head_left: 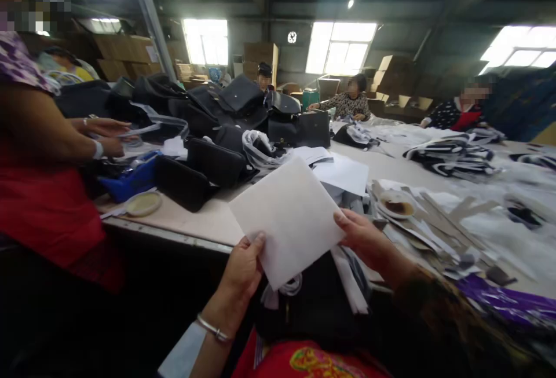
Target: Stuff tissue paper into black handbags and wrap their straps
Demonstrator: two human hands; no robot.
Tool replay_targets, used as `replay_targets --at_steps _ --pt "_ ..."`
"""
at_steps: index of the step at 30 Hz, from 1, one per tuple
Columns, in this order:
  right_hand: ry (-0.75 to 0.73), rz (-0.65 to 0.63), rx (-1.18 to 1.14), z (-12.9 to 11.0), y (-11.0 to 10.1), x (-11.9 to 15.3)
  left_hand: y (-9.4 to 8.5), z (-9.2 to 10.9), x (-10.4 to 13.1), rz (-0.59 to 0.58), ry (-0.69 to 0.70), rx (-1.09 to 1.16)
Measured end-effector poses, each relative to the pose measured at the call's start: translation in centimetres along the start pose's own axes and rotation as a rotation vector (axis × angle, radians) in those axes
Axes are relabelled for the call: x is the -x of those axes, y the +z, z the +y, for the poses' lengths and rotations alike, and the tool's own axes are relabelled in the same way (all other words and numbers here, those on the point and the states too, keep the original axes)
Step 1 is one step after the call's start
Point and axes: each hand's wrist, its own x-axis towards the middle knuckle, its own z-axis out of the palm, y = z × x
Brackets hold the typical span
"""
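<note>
A white sheet [299,216] is held up, tilted, in front of the body and over the near table edge, gripped at two corners. Its lower left corner is pinched by the left hand [241,268], the thumb laid over the face; its right corner is clamped by the right hand [358,236], again with the thumb on top. How the fingers are set behind the sheet cannot be told. A metal bangle [212,329] is worn on the left wrist. Beneath the sheet, a black bag [313,305] is partly hidden, with a white strip [350,282] hung along its right side, above a red apron [321,360]. On the table [200,224], white papers [345,172] are spread just beyond the sheet. Black bags [208,100] are heaped farther back, and a blue basket [130,178] is placed to the left, near a co-worker [39,135], by whom a pale strap [145,130] is handled.
</note>
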Motion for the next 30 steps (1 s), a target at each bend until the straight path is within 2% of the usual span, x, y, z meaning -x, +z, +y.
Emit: replay_targets --at_steps 2,4,6,8,11,14,16,18,22,25,27,29,30 --pt "0.106 -0.088 -0.311 1.3 1.7 0.8 0.7 -0.4 -0.3 0.073 0.036 0.117" --pt "0.115 -0.131 -0.490 2.0 3.5 1.4 1.4 -0.8 -0.4 0.102 0.036 0.172" --pt "0.095 -0.174 -0.518 2.0 4.7 1.6 1.9 -0.9 -0.5 0.094 0.008 0.166" --pt "0.083 -0.160 -0.492 1.4 4.9 1.3 1.9 -0.6 -0.7 0.085 -0.015 0.131" --pt "0.101 -0.117 -0.433 -0.2 3.0 0.6 1.1 0.4 -0.9 0.049 -0.006 0.023" --pt "0.157 -0.201 -0.331 -1.6 -0.1 0.6 0.0 1.0 -0.5 -0.079 -0.007 -0.181" --pt "0.206 -0.273 -0.291 -1.5 -1.4 1.2 -0.4 0.9 0.0 -0.162 -0.017 -0.340" --pt "0.309 -0.282 -0.210 -0.4 -1.9 2.0 -0.3 0.4 0.5 -0.210 0.007 -0.510" --pt "0.504 -0.071 -0.011 2.0 -2.1 4.2 -0.1 0.1 1.0 -0.220 0.213 -0.832" --pt "0.457 0.168 0.062 1.7 -4.0 6.4 -1.2 0.5 1.5 -0.110 0.407 -0.919" --pt "0.379 0.341 0.177 0.8 -5.6 7.9 -2.2 0.3 1.6 -0.051 0.405 -0.937" --pt "0.353 0.414 0.287 0.0 -6.6 9.3 -3.0 -0.8 1.9 -0.082 0.319 -0.984" --pt "0.377 0.411 0.316 -0.1 -6.6 10.0 -3.2 -1.5 2.2 -0.106 0.285 -1.024"
